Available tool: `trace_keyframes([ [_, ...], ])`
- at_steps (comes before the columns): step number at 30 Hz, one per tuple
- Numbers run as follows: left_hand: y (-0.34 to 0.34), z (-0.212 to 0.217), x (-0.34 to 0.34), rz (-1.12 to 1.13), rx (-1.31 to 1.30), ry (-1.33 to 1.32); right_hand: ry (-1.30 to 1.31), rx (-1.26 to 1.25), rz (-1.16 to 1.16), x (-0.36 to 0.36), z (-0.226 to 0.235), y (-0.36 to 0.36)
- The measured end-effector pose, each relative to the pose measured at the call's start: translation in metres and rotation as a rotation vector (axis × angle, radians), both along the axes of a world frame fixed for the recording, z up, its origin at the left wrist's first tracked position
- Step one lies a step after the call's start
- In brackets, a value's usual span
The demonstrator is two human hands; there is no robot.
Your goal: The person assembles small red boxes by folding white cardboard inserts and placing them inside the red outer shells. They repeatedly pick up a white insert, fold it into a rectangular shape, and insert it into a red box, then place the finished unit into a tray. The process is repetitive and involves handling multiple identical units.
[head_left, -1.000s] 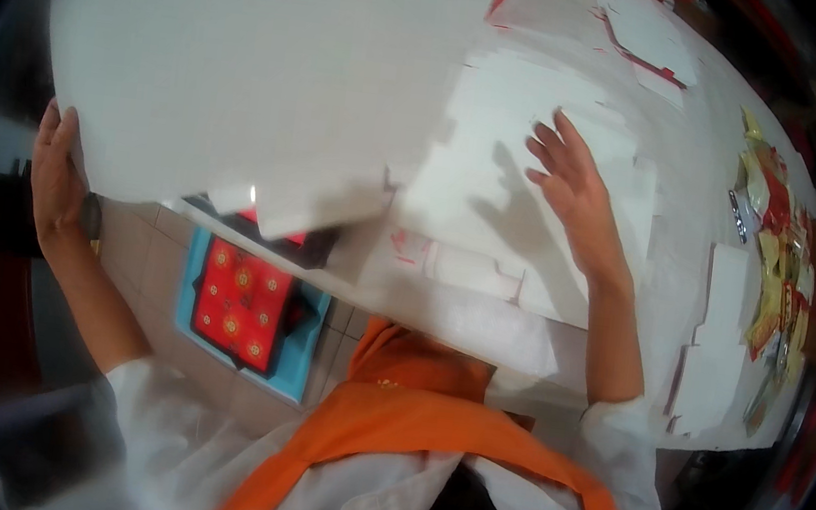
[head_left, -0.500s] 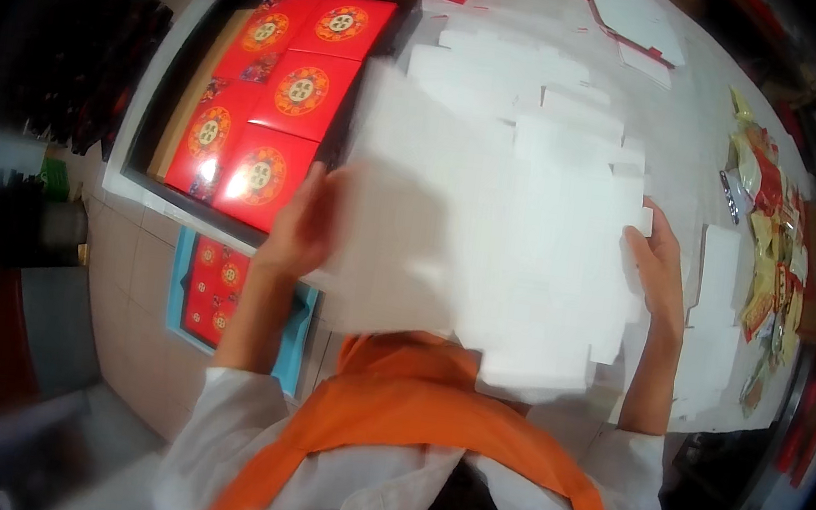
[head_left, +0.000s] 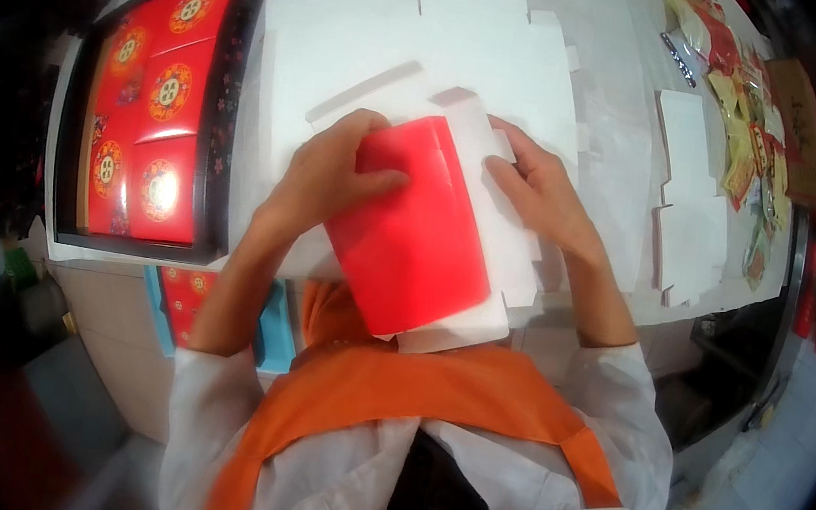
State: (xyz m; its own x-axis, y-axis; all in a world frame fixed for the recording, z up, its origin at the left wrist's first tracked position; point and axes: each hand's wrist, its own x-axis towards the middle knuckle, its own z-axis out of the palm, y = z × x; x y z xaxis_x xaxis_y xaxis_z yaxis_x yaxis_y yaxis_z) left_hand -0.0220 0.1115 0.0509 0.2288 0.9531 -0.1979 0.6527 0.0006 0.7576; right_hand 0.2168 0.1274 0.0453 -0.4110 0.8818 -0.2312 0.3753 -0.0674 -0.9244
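Note:
Between my hands, over the table's near edge, is a partly folded carton blank (head_left: 416,231), red outside and white inside. One red panel is folded over and faces up. My left hand (head_left: 332,171) grips the upper left of that panel, thumb lying across the red face. At the carton's right, my right hand (head_left: 541,195) has thumb and fingers closed on a white side flap (head_left: 481,143). Beyond the carton, flat white blanks (head_left: 353,27) overlap on the table. Some of my fingers are hidden behind the cardboard.
To the left stands a black-rimmed tray (head_left: 222,123) with several red boxes (head_left: 173,87) bearing round emblems. A blue-edged box (head_left: 273,335) sits lower, below the table edge. White blanks (head_left: 687,236) and shiny packets (head_left: 737,101) lie at the right, near a brown carton (head_left: 799,133).
The blank was spread white side up between my hands; now a panel is folded over, showing red. My hands have come closer together. The view has shifted, moving the tray leftward.

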Motion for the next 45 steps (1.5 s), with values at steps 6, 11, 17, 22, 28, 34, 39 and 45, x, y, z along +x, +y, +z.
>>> trace_keyframes([
  [6, -0.001, 0.013, 0.003, 0.124, -0.064, 0.0, 0.149, -0.355, -0.1, -0.009, 0.017, -0.007],
  [11, -0.002, 0.02, 0.004, 0.131, -0.11, -0.015, 0.412, -0.679, -0.213, -0.019, 0.025, -0.01],
  [17, -0.006, 0.022, 0.004, 0.078, -0.159, -0.107, 0.334, -0.292, 0.016, -0.021, 0.006, -0.017],
  [22, -0.009, 0.024, 0.006, 0.091, -0.182, -0.139, 0.213, -0.268, 0.033, -0.021, -0.002, -0.019],
  [28, -0.01, 0.021, 0.005, 0.062, -0.174, -0.181, 0.177, -0.246, 0.043, -0.025, 0.007, -0.022],
  [34, -0.013, 0.023, 0.002, 0.066, -0.23, -0.228, 0.211, -0.26, 0.05, -0.026, 0.012, -0.022],
  [39, -0.015, 0.022, -0.002, 0.081, -0.253, -0.29, 0.295, -0.372, 0.019, -0.027, 0.008, -0.021],
  [45, -0.017, 0.02, 0.001, 0.083, -0.249, -0.343, 0.211, -0.27, 0.065, -0.031, 0.004, -0.025],
])
